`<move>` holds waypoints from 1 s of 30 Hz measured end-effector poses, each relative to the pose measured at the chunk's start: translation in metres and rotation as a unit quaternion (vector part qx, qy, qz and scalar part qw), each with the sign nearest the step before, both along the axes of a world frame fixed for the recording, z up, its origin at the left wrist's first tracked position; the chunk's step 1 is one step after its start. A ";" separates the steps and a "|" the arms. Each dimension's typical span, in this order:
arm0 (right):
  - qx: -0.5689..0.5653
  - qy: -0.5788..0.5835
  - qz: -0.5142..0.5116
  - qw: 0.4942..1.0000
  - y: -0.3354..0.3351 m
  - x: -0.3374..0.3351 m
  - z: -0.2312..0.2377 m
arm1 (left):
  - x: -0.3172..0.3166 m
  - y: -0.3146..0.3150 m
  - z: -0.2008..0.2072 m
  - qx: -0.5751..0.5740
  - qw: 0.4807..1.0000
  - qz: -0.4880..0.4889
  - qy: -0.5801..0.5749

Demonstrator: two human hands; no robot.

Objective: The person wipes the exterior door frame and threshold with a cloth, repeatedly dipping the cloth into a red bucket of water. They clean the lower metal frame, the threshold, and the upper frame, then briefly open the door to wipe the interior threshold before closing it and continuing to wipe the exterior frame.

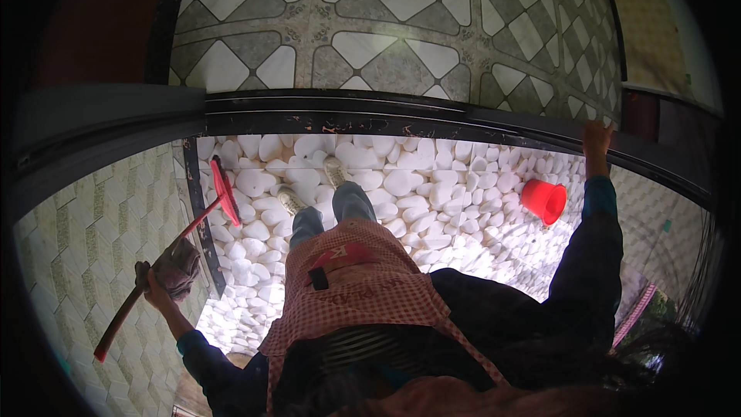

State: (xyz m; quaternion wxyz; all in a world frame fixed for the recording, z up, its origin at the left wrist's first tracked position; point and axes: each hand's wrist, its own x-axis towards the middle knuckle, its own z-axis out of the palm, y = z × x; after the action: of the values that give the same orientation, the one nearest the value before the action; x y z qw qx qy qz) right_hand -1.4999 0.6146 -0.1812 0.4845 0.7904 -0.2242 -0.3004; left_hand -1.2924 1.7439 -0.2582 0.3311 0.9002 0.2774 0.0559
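A red squeegee point(225, 191) with a dark blade along its head slants down to the lower left. My left hand point(157, 293) is closed around its handle, and a crumpled grey-purple cloth point(179, 269) hangs at the same hand, against the handle. Out to the right, my right arm is stretched forward. My right hand point(597, 139) is closed on the edge of the dark door frame point(532, 125); its fingertips are partly hidden.
A red bucket point(545, 201) stands on the white pebble-patterned floor point(417, 185), right of my feet. The dark frame crosses ahead, with grey-and-white patterned tiles point(386, 54) beyond it. Tiled walls point(93, 247) flank both sides. I wear a red checked apron point(359, 278).
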 end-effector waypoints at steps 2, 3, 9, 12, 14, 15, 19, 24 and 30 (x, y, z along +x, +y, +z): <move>-0.006 0.008 -0.011 1.000 -0.005 -0.005 0.001 | -0.002 -0.003 0.000 -0.003 1.000 -0.023 -0.003; -0.014 0.003 0.011 1.000 -0.008 -0.007 0.001 | -0.003 -0.004 0.001 -0.001 0.999 -0.039 -0.002; -0.035 0.007 0.002 0.999 -0.029 -0.022 -0.003 | 0.002 -0.017 0.010 0.058 0.998 -0.006 0.026; -0.037 0.012 -0.016 0.999 -0.041 -0.028 -0.006 | 0.000 -0.031 0.016 0.041 0.994 -0.098 -0.027; -0.018 -0.011 -0.044 0.999 -0.047 -0.031 -0.006 | 0.002 -0.037 0.019 0.040 0.996 -0.075 -0.004; -0.029 0.006 -0.036 0.999 -0.048 -0.032 -0.006 | 0.003 -0.039 0.020 0.041 0.997 -0.071 0.005; -0.072 0.042 -0.058 0.995 -0.041 -0.033 -0.012 | 0.009 -0.039 0.020 0.085 0.988 -0.128 0.027; 0.021 0.033 0.029 0.999 0.012 -0.038 -0.059 | 0.015 -0.035 0.013 0.067 0.991 -0.114 0.017; 0.180 -0.006 0.003 0.984 0.099 -0.056 -0.107 | 0.017 -0.022 0.014 -0.013 0.998 -0.056 0.019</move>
State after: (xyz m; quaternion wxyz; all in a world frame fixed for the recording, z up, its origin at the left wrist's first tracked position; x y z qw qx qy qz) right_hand -1.5554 0.7139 -0.2877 0.3342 0.8668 -0.1672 -0.3301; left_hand -1.2754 1.7220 -0.2445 0.3400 0.9109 0.2331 0.0168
